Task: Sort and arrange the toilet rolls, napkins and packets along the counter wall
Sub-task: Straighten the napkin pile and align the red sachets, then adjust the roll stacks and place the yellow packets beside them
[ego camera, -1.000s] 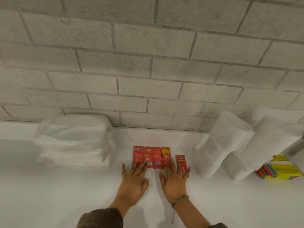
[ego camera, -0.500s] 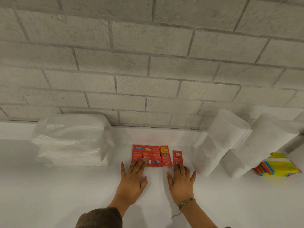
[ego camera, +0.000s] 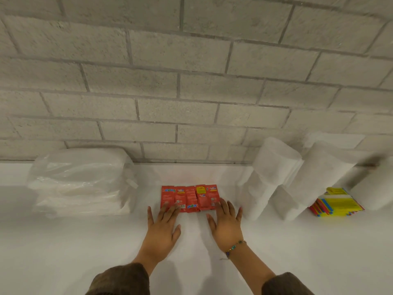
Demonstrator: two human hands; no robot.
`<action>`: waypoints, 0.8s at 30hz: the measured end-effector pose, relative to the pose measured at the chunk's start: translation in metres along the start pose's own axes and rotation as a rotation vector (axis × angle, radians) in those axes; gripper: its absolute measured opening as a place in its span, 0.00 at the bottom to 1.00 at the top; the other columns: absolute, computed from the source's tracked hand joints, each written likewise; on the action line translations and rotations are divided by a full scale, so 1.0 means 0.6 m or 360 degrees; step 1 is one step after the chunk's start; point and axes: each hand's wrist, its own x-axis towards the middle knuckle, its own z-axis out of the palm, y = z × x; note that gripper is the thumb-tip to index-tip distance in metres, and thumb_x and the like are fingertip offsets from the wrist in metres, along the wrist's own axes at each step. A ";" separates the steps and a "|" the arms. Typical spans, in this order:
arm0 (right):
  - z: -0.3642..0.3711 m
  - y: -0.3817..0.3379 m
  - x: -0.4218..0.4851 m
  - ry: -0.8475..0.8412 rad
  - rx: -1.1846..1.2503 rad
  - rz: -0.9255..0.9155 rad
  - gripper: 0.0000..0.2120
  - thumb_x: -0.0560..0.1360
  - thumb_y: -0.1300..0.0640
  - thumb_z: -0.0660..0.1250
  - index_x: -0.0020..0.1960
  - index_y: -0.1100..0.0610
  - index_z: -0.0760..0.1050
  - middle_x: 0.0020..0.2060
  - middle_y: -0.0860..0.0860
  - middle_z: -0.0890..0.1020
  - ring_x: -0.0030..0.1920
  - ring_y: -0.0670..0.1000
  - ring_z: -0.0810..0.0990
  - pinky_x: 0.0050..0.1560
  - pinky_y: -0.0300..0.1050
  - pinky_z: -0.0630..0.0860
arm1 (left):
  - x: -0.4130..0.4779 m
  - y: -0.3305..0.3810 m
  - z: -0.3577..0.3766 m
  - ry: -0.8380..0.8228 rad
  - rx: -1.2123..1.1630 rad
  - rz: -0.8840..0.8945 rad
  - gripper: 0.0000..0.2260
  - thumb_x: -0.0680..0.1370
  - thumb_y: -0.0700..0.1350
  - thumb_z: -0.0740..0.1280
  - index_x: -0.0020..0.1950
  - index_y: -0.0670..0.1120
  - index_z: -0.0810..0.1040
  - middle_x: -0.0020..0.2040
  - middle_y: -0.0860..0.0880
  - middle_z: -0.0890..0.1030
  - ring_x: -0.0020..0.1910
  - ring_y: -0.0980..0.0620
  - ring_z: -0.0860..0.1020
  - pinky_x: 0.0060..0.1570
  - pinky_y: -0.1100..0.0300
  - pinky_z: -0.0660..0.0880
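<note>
Several red packets (ego camera: 190, 198) lie side by side in one tight row on the white counter (ego camera: 63, 241), just in front of the wall. My left hand (ego camera: 163, 227) lies flat with its fingertips on the row's left end. My right hand (ego camera: 227, 224) lies flat too, fingertips touching the rightmost packet. Neither hand grips anything. A clear plastic bag of white napkins (ego camera: 80, 184) sits to the left against the wall. White toilet rolls (ego camera: 270, 179) stand stacked and leaning to the right, with another roll (ego camera: 319, 177) beside them.
A stack of yellow packets with coloured edges (ego camera: 336, 202) lies at the far right, beside one more white roll (ego camera: 376, 188). The grey block wall (ego camera: 191, 92) runs along the back of the counter.
The separate fifth red packet has been slid left and now sits flush with the other red packets. My right hand moved with it. My left hand stayed at the row's left end.
</note>
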 end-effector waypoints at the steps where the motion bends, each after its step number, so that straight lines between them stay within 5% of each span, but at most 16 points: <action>1: -0.010 0.009 -0.011 0.0013 -0.0004 -0.0009 0.33 0.79 0.39 0.37 0.59 0.53 0.77 0.56 0.51 0.82 0.57 0.57 0.80 0.60 0.63 0.63 | -0.005 0.005 -0.004 -0.0019 0.0005 0.0023 0.25 0.80 0.56 0.41 0.71 0.50 0.64 0.68 0.51 0.74 0.71 0.52 0.61 0.70 0.40 0.43; 5: -0.051 0.060 -0.058 0.0079 -0.0012 -0.0073 0.30 0.79 0.40 0.39 0.58 0.52 0.76 0.55 0.48 0.82 0.57 0.54 0.80 0.63 0.62 0.66 | -0.033 0.053 -0.012 0.0004 -0.0022 0.0135 0.24 0.80 0.56 0.41 0.69 0.52 0.68 0.68 0.52 0.74 0.74 0.54 0.54 0.73 0.45 0.37; 9: -0.075 0.125 -0.096 0.0127 -0.0054 -0.0085 0.28 0.79 0.40 0.40 0.59 0.50 0.75 0.55 0.46 0.81 0.58 0.52 0.80 0.67 0.57 0.53 | -0.043 0.120 -0.006 0.0044 -0.0233 0.0256 0.25 0.80 0.58 0.41 0.72 0.53 0.64 0.72 0.55 0.67 0.75 0.63 0.39 0.72 0.50 0.38; 15: -0.099 0.273 -0.135 0.0066 0.0032 0.0056 0.32 0.78 0.38 0.37 0.59 0.50 0.76 0.55 0.46 0.81 0.59 0.53 0.79 0.70 0.50 0.42 | -0.032 0.261 -0.011 0.0174 -0.0697 0.0302 0.29 0.77 0.65 0.42 0.75 0.54 0.57 0.74 0.60 0.52 0.75 0.62 0.45 0.73 0.61 0.33; 18: -0.104 0.354 -0.135 0.0056 0.0302 0.0064 0.43 0.72 0.31 0.30 0.66 0.52 0.71 0.64 0.48 0.75 0.68 0.54 0.69 0.74 0.50 0.47 | -0.017 0.335 -0.028 0.0264 -0.1199 -0.0064 0.21 0.81 0.50 0.55 0.74 0.52 0.59 0.75 0.55 0.57 0.75 0.58 0.53 0.75 0.57 0.46; 22: -0.138 0.443 -0.105 0.0239 0.1011 0.0282 0.20 0.79 0.45 0.53 0.65 0.54 0.71 0.63 0.51 0.76 0.63 0.52 0.72 0.65 0.43 0.66 | 0.028 0.417 -0.070 0.0386 -0.2145 -0.0911 0.20 0.82 0.47 0.54 0.73 0.45 0.62 0.74 0.45 0.64 0.72 0.46 0.62 0.71 0.53 0.56; 24: -0.153 0.481 -0.063 0.0171 0.1437 0.0395 0.19 0.79 0.45 0.55 0.66 0.51 0.71 0.64 0.49 0.76 0.62 0.50 0.74 0.63 0.45 0.69 | 0.057 0.434 -0.088 0.0349 -0.2525 -0.1145 0.22 0.82 0.53 0.52 0.75 0.46 0.59 0.74 0.45 0.63 0.73 0.44 0.61 0.72 0.50 0.55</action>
